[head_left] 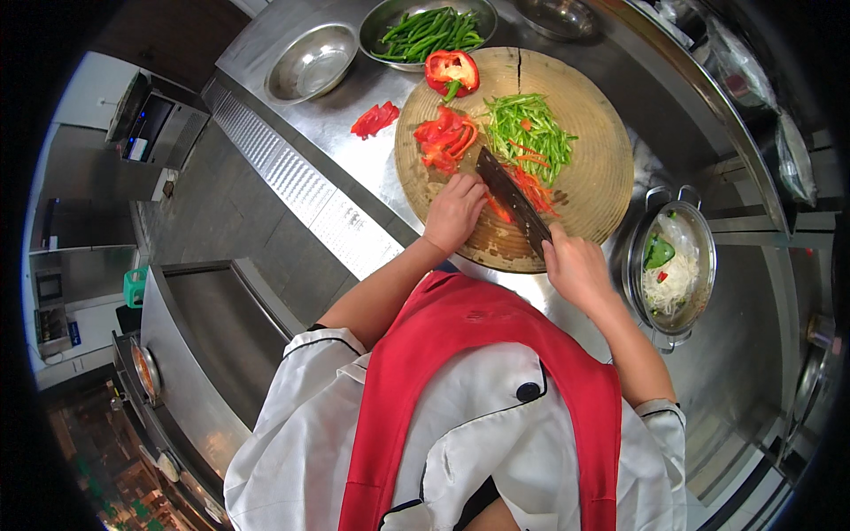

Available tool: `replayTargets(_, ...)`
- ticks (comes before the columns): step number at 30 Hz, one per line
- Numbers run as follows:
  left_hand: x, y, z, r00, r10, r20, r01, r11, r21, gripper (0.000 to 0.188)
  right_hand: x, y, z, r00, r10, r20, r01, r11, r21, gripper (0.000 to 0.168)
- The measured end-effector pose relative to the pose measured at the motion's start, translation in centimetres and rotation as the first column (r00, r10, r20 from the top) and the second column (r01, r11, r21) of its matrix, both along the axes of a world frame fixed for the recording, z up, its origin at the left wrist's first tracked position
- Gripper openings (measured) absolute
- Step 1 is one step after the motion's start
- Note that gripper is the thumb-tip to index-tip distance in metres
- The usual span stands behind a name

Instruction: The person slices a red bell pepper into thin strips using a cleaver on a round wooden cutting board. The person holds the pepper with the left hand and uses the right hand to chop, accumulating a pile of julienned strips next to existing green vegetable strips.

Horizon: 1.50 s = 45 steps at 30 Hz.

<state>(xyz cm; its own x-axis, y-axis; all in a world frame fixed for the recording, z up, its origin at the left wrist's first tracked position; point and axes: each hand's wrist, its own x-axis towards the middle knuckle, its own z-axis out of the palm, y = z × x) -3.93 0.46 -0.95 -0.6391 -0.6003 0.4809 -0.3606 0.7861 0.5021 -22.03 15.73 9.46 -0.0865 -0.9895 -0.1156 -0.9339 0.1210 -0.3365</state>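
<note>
My right hand point(576, 267) grips a dark-bladed cleaver point(514, 199) whose blade lies across a round wooden chopping block point(597, 179). My left hand point(457, 211) rests on the block, fingers curled against the blade, pressing a piece of red pepper point(498, 208). Thin red pepper strips point(533, 191) lie just right of the blade. Beyond them is a pile of shredded green pepper point(531, 129) with a few red bits on it. Flat red pepper pieces point(443, 138) sit left of the blade. A cut-open red bell pepper point(451, 73) with its green stem stands at the block's far edge.
More red pepper slices point(375, 120) lie on the steel counter point(372, 166). A bare metal bowl point(312, 63) and a bowl of long green peppers point(431, 33) stand behind. To the right, a handled metal pan point(671, 272) holds pale shreds and scraps. A floor drain grate point(299, 179) runs at left.
</note>
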Motion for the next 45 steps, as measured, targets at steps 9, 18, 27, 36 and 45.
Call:
replayTargets(9,-0.1,-0.2,-0.1,1.0,0.006,-0.015,-0.006,1.0,0.005,0.016,-0.8,-0.2,-0.5,0.999,0.037,0.014,-0.037,0.999,0.006,0.017)
replayTargets(18,-0.1,-0.2,0.0,1.0,0.006,-0.028,-0.006,1.0,0.009,0.016,-1.1,0.0,-0.5,0.998,0.042,0.04,-0.045,0.995,0.085,0.018)
replayTargets(27,-0.1,-0.5,-0.2,0.999,0.006,-0.048,-0.005,1.0,0.01,0.015,-2.2,-1.2,-2.5,0.987,-0.045,0.154,0.032,0.996,0.083,0.024)
replayTargets(36,-0.1,-0.1,-0.3,0.999,0.035,0.003,-0.035,0.999,0.025,0.016,-3.2,1.3,-1.4,0.985,-0.069,0.156,0.062,0.997,0.045,0.027)
replayTargets(45,0.0,-0.2,-0.2,1.0,0.011,0.002,-0.011,1.0,0.022,0.019,-2.0,-0.5,-0.9,0.989,-0.024,0.145,0.012,0.996,0.087,0.025)
